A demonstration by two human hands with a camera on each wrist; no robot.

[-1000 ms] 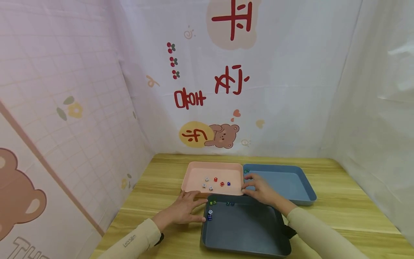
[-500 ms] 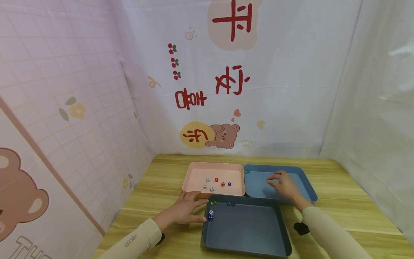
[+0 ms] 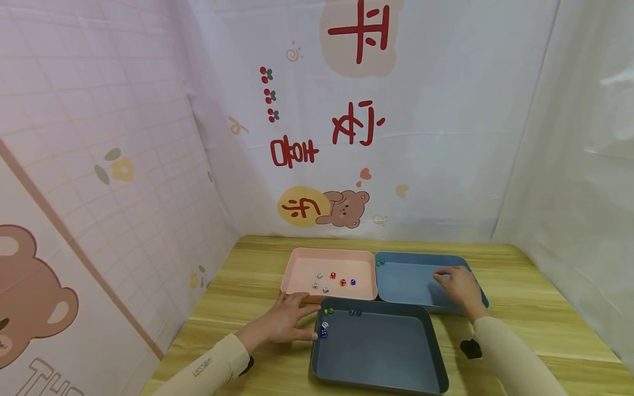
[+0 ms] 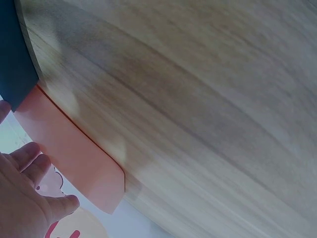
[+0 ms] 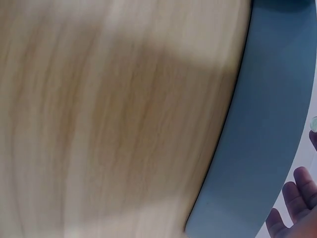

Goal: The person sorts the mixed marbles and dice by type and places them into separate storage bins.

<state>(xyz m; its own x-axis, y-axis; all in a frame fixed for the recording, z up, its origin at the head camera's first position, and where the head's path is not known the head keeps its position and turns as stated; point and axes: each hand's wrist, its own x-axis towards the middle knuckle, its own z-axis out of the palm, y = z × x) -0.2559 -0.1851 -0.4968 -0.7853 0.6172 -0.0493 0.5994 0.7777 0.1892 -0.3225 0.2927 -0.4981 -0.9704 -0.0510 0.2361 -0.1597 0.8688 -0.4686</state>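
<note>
My right hand (image 3: pixel 460 289) is over the right part of the blue tray (image 3: pixel 406 283), thumb and forefinger pinched together. At their tips the right wrist view shows a small pale-green glass marble (image 5: pixel 314 124), partly cut off by the frame edge. My left hand (image 3: pixel 279 322) has its fingers spread at the left rim of the dark grey tray (image 3: pixel 381 352), beside the pink tray's front corner. In the dark tray lie two blue-and-white dice (image 3: pixel 324 330), yellow-green marbles (image 3: pixel 328 311) and darker marbles (image 3: pixel 354 312). Green marbles (image 3: pixel 380 263) sit in the blue tray's far left corner.
The pink tray (image 3: pixel 302 261), left of the blue one, holds several white dice (image 3: pixel 319 275), red dice (image 3: pixel 343 282) and a blue die (image 3: pixel 353 282). All three trays stand close together on a wooden table (image 3: pixel 238 275). Printed cloth hangs behind and at the sides.
My right hand has moved from the corner where the trays meet, rightward over the blue tray, its fingers still pinched. My left hand has stayed at the dark tray's rim.
</note>
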